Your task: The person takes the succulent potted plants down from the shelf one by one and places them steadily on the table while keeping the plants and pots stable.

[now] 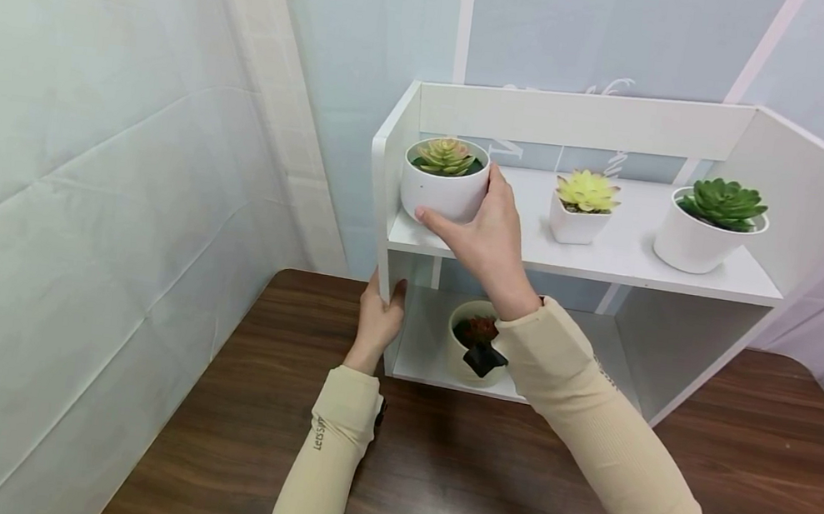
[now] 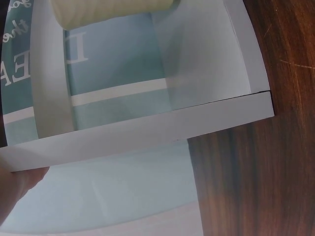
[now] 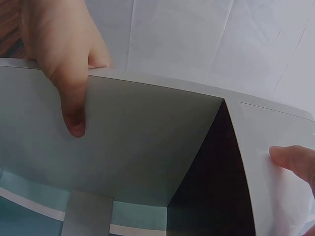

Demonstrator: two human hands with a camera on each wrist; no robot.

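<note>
My right hand (image 1: 493, 232) holds a round white pot with a pink-tipped green succulent (image 1: 444, 178), thumb at its front and fingers round its right side. The pot is at the left end of the upper board of a white two-tier shelf (image 1: 607, 265). Lower down, my left hand (image 1: 378, 320) grips the shelf's left side panel (image 3: 142, 137); in the right wrist view its thumb lies on the panel's inner face. A small square pot with a yellow succulent (image 1: 585, 208) stands mid-board. Farther right is a white pot with a dark green succulent (image 1: 713, 226).
On the lower board stands a cream pot with a reddish plant (image 1: 467, 342), partly hidden by the right sleeve and a black wrist piece. The shelf stands on a dark wooden table (image 1: 434, 477). Pale curtain-like sheets (image 1: 89, 173) hang at the left and behind.
</note>
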